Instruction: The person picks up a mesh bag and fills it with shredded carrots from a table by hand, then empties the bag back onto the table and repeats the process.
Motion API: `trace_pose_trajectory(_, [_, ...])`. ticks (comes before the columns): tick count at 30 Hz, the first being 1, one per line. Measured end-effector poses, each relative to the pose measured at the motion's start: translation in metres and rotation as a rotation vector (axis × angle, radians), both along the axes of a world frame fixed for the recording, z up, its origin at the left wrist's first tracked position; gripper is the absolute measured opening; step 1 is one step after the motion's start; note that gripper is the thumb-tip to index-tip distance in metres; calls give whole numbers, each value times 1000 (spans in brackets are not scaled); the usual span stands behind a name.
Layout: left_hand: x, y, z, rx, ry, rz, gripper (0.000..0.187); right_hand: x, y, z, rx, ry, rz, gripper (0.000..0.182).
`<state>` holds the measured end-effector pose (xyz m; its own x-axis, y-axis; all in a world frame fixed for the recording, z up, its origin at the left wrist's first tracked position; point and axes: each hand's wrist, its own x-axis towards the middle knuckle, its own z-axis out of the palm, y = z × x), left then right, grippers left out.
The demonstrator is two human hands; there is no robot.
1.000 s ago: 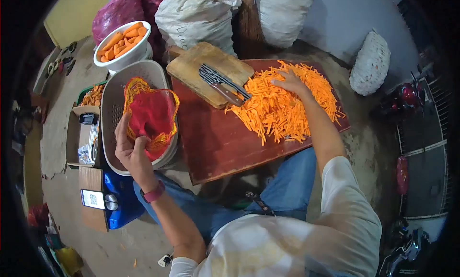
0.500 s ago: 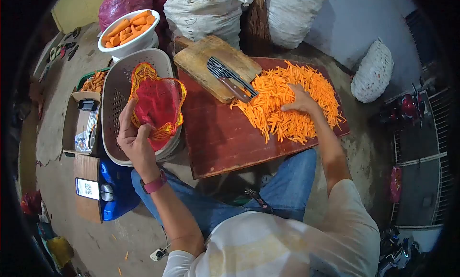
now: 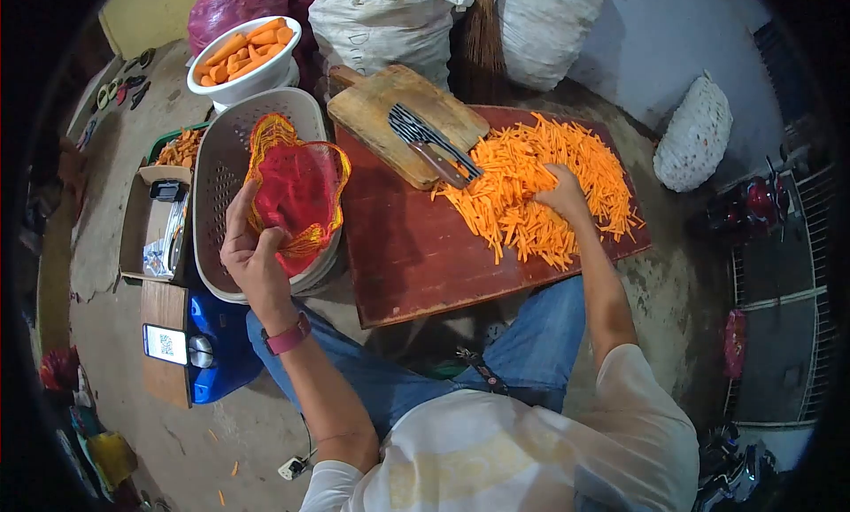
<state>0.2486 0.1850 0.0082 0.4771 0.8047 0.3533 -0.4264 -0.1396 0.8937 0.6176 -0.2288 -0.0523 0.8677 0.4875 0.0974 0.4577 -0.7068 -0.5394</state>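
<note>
My left hand point(image 3: 254, 257) pinches the edge of a red mesh bag point(image 3: 301, 189) with a yellow-orange rim. The bag's mouth gapes upward over the grey plastic basket point(image 3: 211, 175). My right hand point(image 3: 562, 193) is sunk into a heap of orange carrot strips point(image 3: 522, 220), its fingers curled around some of them and their tips hidden. The heap covers the right part of a reddish-brown board point(image 3: 407, 282). Left of it, a knife and a striped-blade cutter point(image 3: 429, 144) lie partly on a wooden chopping board point(image 3: 381, 118).
Behind the basket stands a white bowl of peeled carrots point(image 3: 243, 78). Full white sacks point(image 3: 381, 29) line the back. To the left are a cardboard box point(image 3: 133, 220) and a phone point(image 3: 166, 344) showing a QR code. A lumpy white sack point(image 3: 695, 135) leans at right.
My right hand has pushed slightly deeper into the carrot strips, and its fingers have drawn in. My left hand keeps its hold on the mesh bag. The whole view has shifted slightly.
</note>
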Motion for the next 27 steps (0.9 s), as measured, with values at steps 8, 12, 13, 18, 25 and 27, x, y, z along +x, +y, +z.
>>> trace_pose_trajectory(8, [-4, 1, 4, 16, 4, 2, 67, 36, -22, -18, 195, 225, -174, 74])
trace_pose_trajectory(12, [-7, 6, 1, 31, 13, -10, 69, 12, -16, 24, 399, 240, -282, 64])
trace_pose_trajectory(13, [-7, 6, 0, 41, 21, -13, 68, 13, -22, 28, 499, 231, -266, 70])
trace_pose_trajectory(18, [-6, 6, -4, 126, 101, -25, 66, -11, -6, 78, 745, 206, -213, 69])
trace_pose_trajectory(25, [0, -1, 2, 170, 89, -10, 73, -97, 118, 135, 1145, 519, 215, 57])
trace_pose_trajectory(27, [-2, 0, 0, 175, 150, -8, 74, -120, 169, 136, 1174, 718, 291, 59])
